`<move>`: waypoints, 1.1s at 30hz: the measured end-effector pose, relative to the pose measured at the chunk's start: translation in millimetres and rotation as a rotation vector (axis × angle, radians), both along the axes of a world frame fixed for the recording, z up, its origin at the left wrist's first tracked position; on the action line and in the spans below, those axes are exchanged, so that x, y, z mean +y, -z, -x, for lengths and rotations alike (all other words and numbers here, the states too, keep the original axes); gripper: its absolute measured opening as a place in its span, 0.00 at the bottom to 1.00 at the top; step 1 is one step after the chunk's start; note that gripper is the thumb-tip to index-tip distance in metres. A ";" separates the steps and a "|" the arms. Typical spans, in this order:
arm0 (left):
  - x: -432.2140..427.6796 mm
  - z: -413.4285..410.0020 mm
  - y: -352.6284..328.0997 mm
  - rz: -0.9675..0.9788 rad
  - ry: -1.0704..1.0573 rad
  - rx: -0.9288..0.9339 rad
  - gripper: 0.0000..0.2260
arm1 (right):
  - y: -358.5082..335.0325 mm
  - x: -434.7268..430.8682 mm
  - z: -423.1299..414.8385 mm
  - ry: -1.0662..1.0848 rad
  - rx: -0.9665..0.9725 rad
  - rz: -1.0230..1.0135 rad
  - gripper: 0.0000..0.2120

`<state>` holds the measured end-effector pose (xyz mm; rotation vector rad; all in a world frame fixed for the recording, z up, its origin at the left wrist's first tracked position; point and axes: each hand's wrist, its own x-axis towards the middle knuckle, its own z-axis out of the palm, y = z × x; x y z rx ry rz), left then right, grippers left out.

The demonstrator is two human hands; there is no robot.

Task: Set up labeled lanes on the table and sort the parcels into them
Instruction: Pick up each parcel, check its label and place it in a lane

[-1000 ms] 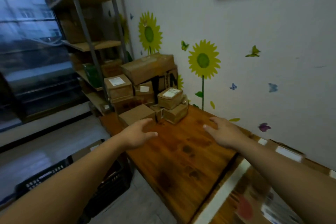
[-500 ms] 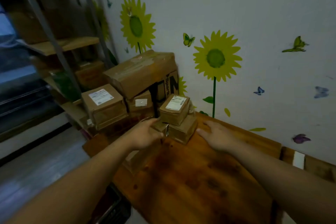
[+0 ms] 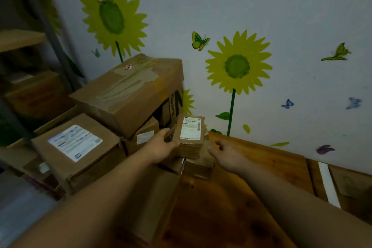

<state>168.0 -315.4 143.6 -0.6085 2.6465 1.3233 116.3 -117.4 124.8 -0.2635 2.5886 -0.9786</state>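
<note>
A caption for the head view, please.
Left hand grips the top labelled parcel of a small stack; right hand open beside it.

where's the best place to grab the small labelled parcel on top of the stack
By its two long side faces, one hand from each side. The small parcel sits topmost on the stack, label up, both sides exposed. The left hand grips the left side; the right hand, open close by, would likely take the right face.

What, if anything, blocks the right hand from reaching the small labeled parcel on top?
Probably nothing, so yes. The right hand hovers open just beside the small labeled parcel, with nothing between them. The left hand grips the opposite side.
</note>
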 end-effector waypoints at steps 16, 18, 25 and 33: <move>-23.4 114.3 83.8 -0.367 -0.154 -0.261 0.22 | 86.8 -75.3 112.5 0.156 -0.248 0.346 0.26; -21.6 114.2 87.4 -0.424 -0.159 -0.224 0.20 | 88.2 -73.8 113.0 0.156 -0.228 0.349 0.26; -12.7 99.8 60.9 -0.491 -0.131 -0.074 0.22 | 61.8 -55.1 99.1 0.150 -0.110 0.436 0.25; 12.5 47.3 5.1 -0.474 0.010 0.207 0.26 | -4.5 -19.0 28.9 0.184 0.140 0.539 0.27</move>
